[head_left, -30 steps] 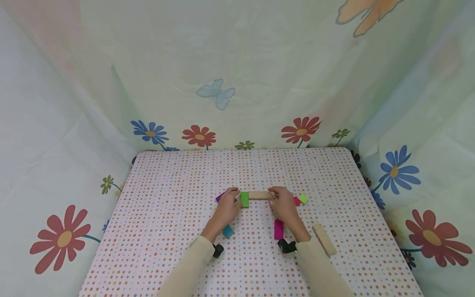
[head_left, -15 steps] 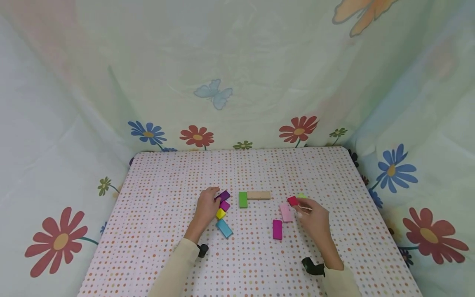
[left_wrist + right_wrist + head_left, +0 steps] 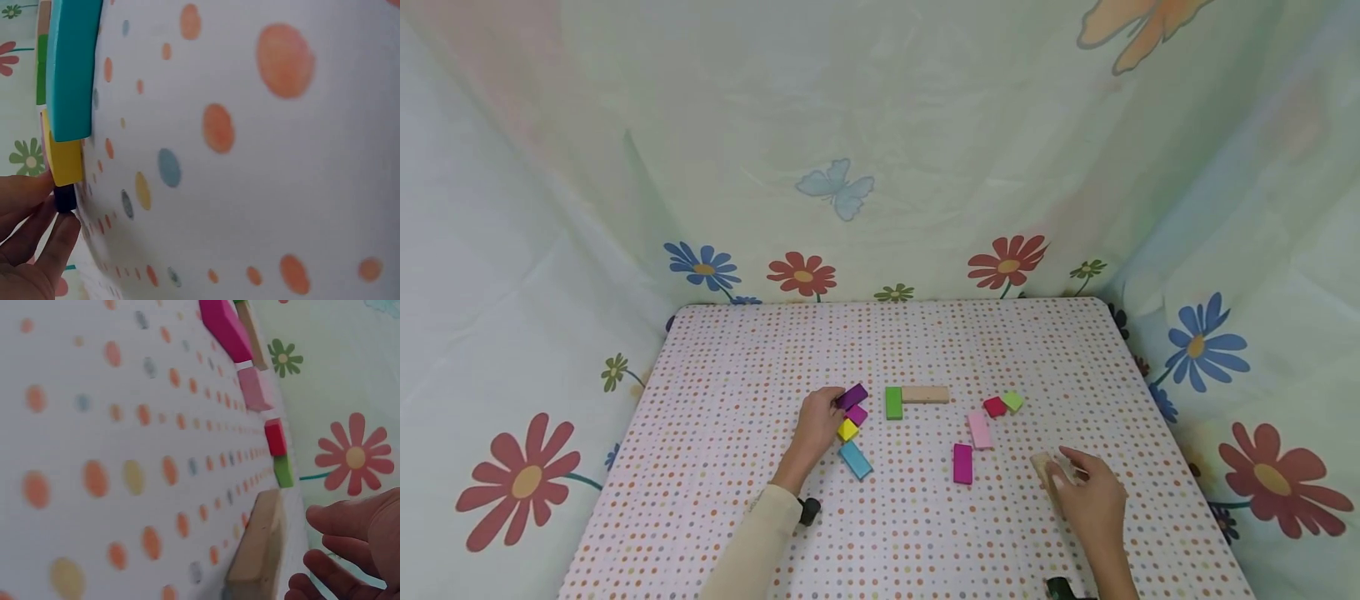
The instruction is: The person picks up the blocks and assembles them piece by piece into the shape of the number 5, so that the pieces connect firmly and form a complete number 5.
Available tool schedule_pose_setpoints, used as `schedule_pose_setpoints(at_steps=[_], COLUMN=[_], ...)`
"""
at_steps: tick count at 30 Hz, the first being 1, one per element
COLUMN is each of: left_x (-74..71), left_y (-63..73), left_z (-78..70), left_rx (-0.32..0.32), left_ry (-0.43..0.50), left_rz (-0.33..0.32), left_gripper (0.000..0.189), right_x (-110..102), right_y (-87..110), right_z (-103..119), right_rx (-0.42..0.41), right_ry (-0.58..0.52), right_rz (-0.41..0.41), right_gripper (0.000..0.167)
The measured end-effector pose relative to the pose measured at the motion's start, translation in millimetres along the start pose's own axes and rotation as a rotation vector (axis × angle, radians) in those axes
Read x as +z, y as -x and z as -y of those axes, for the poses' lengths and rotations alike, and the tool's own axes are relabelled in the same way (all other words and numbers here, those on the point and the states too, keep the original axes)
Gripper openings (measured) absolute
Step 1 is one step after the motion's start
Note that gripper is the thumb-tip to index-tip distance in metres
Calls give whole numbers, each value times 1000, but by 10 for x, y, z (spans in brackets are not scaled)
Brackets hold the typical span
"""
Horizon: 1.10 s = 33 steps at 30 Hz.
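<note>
At the left group, my left hand (image 3: pixel 817 425) holds the near-left end of a dark purple block (image 3: pixel 852 397) between thumb and fingers; the left wrist view shows the fingertips around its dark end (image 3: pixel 65 199). A magenta block (image 3: pixel 856 414), a yellow block (image 3: pixel 847 430) and a blue block (image 3: pixel 855 460) run in a slanting line below it. On the right, my right hand (image 3: pixel 1092 492) hovers beside a plain wooden block (image 3: pixel 1042 463), partly covering it in the head view. From the right wrist, its loosely bent fingers appear apart from that wooden block (image 3: pixel 257 550).
In the middle, a green block (image 3: pixel 893 403) touches a second plain wooden block (image 3: pixel 925 395). To their right lie a red block (image 3: pixel 995 407), a lime block (image 3: pixel 1012 402), a pink block (image 3: pixel 979 430) and a deep pink block (image 3: pixel 962 463) on the dotted tablecloth (image 3: pixel 895 542).
My hands have parted from the middle blocks. The left went to the purple block; the right touched the red block, left it beside the lime one, then came down right to the wooden block.
</note>
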<state>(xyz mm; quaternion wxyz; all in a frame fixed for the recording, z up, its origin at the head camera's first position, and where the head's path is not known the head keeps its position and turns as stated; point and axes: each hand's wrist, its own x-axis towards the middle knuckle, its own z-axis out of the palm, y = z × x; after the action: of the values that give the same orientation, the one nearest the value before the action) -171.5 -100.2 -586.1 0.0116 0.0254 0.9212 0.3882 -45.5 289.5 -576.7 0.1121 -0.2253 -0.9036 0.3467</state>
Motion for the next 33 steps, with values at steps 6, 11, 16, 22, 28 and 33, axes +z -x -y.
schedule_pose_setpoints(at_steps=[6, 11, 16, 22, 28, 33], left_x=[19, 28, 21, 22, 48, 68], left_y=[-6, -12, -17, -24, -38, -61], left_z=[49, 65, 63, 57, 56, 67], left_rx=[-1, -35, -57, -22, -1, -8], left_ry=[11, 0, -35, -33, -24, -36], left_rz=[-31, -68, -130, -154, -161, -150], left_gripper=[34, 32, 32, 35, 35, 35], right_x=[50, 80, 85, 91, 69, 61], right_y=[108, 158, 181, 202, 200, 199], right_z=[-115, -150, -179, -199, -233, -254], right_rx=[42, 97, 118, 135, 116, 99], right_ry=[32, 57, 82, 84, 64, 62], right_rz=[10, 21, 25, 35, 46, 49], right_gripper=[45, 49, 48, 50, 53, 54])
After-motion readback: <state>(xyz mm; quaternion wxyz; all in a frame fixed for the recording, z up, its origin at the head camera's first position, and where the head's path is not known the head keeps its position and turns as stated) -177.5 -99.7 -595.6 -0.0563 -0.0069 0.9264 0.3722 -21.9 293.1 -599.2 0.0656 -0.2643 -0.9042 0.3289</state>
